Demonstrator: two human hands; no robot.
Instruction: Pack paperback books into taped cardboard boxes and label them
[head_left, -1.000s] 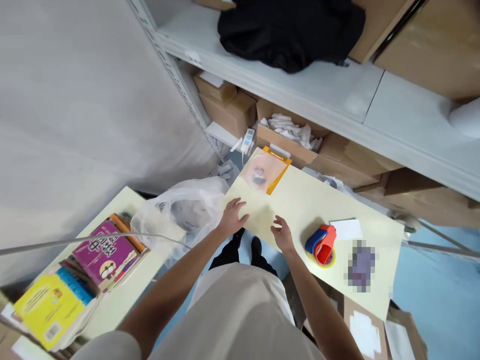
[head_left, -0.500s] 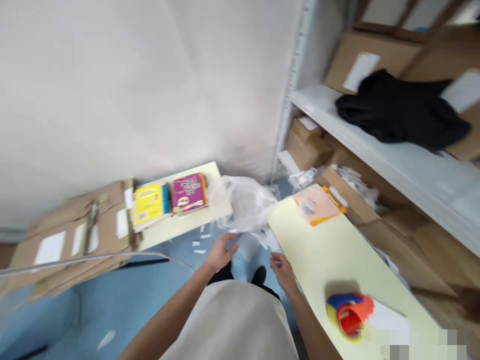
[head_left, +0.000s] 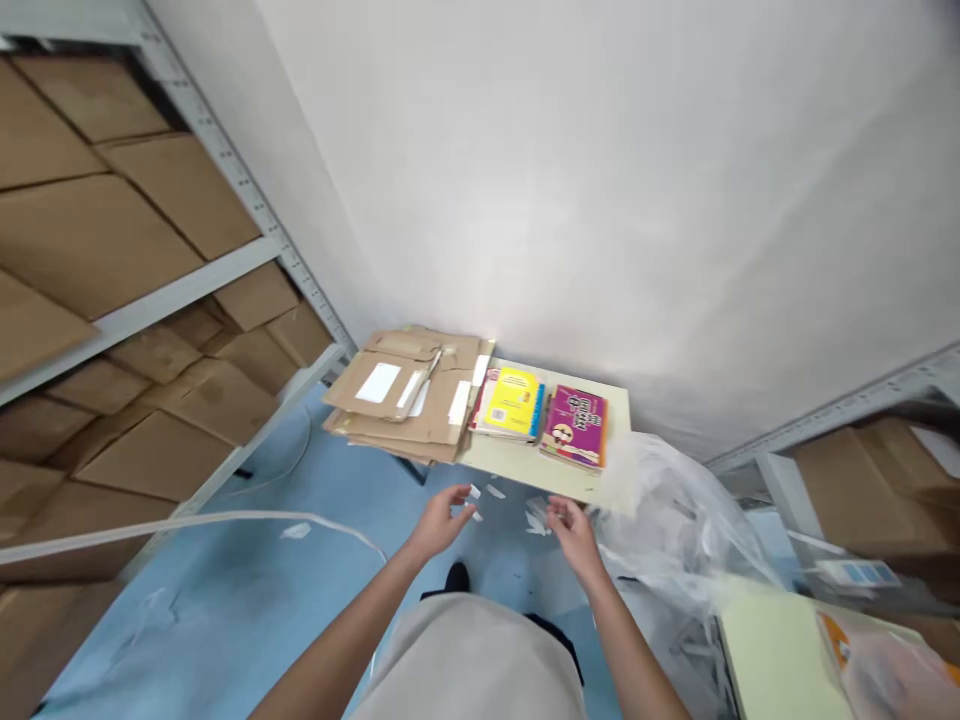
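Observation:
My left hand (head_left: 441,522) hovers over the blue floor in front of the table (head_left: 510,463), thumb and fingers apart, holding nothing. My right hand (head_left: 574,534) hangs to its right with fingers loosely bent and apart; nothing shows in its grasp. Beyond my hands lie a stack with a yellow book (head_left: 514,402) on top and a pile topped by a purple book (head_left: 574,428). Flattened cardboard packages (head_left: 405,430) with white labels are stacked at the table's left end. A clear plastic bag (head_left: 667,510) bulges just right of my right hand.
Shelves (head_left: 187,290) packed with cardboard boxes (head_left: 172,190) stand on the left. At the lower right is another pale table (head_left: 780,650) with an orange-edged package (head_left: 892,665). A white cable (head_left: 262,517) crosses the lower left. White scraps (head_left: 296,530) lie on the floor.
My view has swung left, so the books and cardboard now sit ahead of me and the left shelves show. Both hands now reach before the book table; neither has visibly taken anything.

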